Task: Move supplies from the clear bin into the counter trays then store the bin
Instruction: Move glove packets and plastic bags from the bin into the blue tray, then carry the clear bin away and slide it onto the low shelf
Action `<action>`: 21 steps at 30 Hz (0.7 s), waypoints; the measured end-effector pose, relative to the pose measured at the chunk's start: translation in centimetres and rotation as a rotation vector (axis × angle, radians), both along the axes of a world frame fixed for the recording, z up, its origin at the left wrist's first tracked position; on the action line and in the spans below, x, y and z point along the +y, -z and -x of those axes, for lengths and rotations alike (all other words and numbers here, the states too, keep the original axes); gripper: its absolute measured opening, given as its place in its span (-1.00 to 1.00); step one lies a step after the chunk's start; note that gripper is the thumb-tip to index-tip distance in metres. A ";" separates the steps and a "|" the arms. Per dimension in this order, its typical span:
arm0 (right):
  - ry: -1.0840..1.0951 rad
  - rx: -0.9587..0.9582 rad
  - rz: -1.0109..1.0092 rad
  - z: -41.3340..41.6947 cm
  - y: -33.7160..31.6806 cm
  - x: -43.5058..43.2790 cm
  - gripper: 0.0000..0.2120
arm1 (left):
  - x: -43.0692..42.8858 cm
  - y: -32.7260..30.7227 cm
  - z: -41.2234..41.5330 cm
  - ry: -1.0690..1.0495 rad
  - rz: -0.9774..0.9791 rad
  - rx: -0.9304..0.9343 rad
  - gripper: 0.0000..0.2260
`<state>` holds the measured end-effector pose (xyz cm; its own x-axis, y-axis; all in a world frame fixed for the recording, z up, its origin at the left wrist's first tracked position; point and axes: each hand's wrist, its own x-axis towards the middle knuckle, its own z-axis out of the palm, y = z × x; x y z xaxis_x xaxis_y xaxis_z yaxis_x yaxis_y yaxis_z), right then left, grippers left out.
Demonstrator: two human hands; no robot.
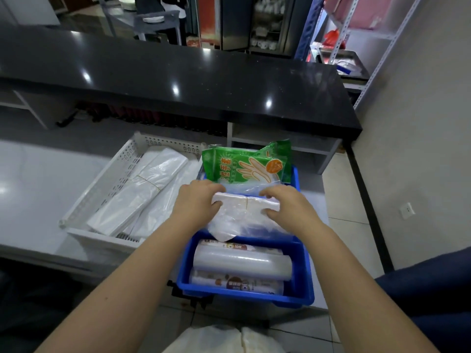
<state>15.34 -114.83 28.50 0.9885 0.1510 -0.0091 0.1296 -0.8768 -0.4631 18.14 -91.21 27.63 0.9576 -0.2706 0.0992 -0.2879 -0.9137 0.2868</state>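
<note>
A blue tray (303, 271) stands on the grey counter in front of me. Both my hands grip a white bundle of plastic bags (244, 205) over the tray's middle: my left hand (196, 200) holds its left end, my right hand (285, 205) its right end. Behind the bundle a green pack of disposable gloves (244, 164) leans upright in the tray's far part. The near part holds a clear roll of film (242, 262) and two printed rolls (237, 285). To the left a white perforated tray (102, 189) holds flat stacks of white plastic bags (142, 189). No clear bin is in view.
A black glossy counter top (178, 80) runs across above the trays. The grey work surface (33, 189) extends left. White plastic (224, 338) lies at the bottom edge below the counter. A wall with a socket (407, 210) stands on the right, metal shelving (382, 47) beyond.
</note>
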 end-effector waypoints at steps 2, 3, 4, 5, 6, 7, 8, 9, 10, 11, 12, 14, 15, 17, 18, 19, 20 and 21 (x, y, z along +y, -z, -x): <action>-0.083 -0.071 -0.007 -0.5 -1.7 1.5 -0.64 | 0.7 -1.8 0.5 -0.063 0.027 -0.044 -0.70; -0.127 -0.100 -0.001 -0.9 -2.4 2.5 -0.64 | 1.1 -2.6 0.9 -0.096 0.037 -0.070 -0.70; -0.171 -0.131 0.002 -1.2 -3.2 3.5 -0.64 | 1.6 -3.3 1.4 -0.135 0.051 -0.090 -0.70; -0.214 -0.164 -0.002 -1.5 -3.8 4.6 -0.64 | 2.3 -3.8 2.0 -0.175 0.066 -0.107 -0.70; -0.255 -0.190 -0.007 -1.7 -4.3 5.7 -0.65 | 3.1 -4.3 2.7 -0.216 0.079 -0.119 -0.70; -0.293 -0.209 -0.015 -1.8 -4.8 6.9 -0.66 | 3.9 -4.6 3.5 -0.258 0.087 -0.127 -0.71; -0.331 -0.223 -0.028 -1.7 -5.1 8.2 -0.66 | 4.8 -4.9 4.5 -0.302 0.092 -0.131 -0.71; -0.371 -0.231 -0.048 -1.6 -5.3 9.5 -0.66 | 5.9 -5.1 5.4 -0.350 0.096 -0.133 -0.71; -0.415 -0.231 -0.073 -1.4 -5.4 10.9 -0.66 | 7.0 -5.2 6.4 -0.401 0.098 -0.134 -0.72; -0.463 -0.225 -0.093 -1.1 -5.5 12.4 -0.66 | 8.2 -5.3 7.5 -0.454 0.097 -0.132 -0.72; -0.513 -0.225 -0.101 -0.7 -5.5 14.1 -0.66 | 9.5 -5.4 8.7 -0.507 0.092 -0.128 -0.72; -0.612 -0.241 -0.096 0.1 -5.5 17.7 -0.65 | 12.4 -5.6 11.3 -0.611 0.084 -0.122 -0.73; -0.658 -0.246 -0.089 0.7 -5.6 19.6 -0.66 | 13.9 -5.6 12.7 -0.663 0.089 -0.125 -0.73; -0.745 -0.257 -0.067 2.2 -5.6 23.6 -0.66 | 16.9 -5.7 15.7 -0.763 0.107 -0.137 -0.75; -0.788 -0.269 -0.056 3.1 -5.7 25.7 -0.66 | 18.5 -5.7 17.2 -0.806 0.109 -0.145 -0.75; -0.834 -0.286 -0.047 4.0 -5.8 27.8 -0.66 | 20.1 -5.6 18.8 -0.843 0.101 -0.155 -0.75; -0.881 -0.302 -0.036 5.0 -5.9 30.0 -0.67 | 21.8 -5.6 20.5 -0.878 0.092 -0.170 -0.74; -0.926 -0.312 -0.020 6.0 -6.0 32.4 -0.68 | 23.6 -5.5 22.1 -0.911 0.088 -0.184 -0.73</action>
<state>9.34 -82.48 34.51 0.4364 0.8660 0.2440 0.8823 -0.3589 -0.3044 -3.94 -67.61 33.09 0.7638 0.5931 0.2547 0.4818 -0.7864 0.3865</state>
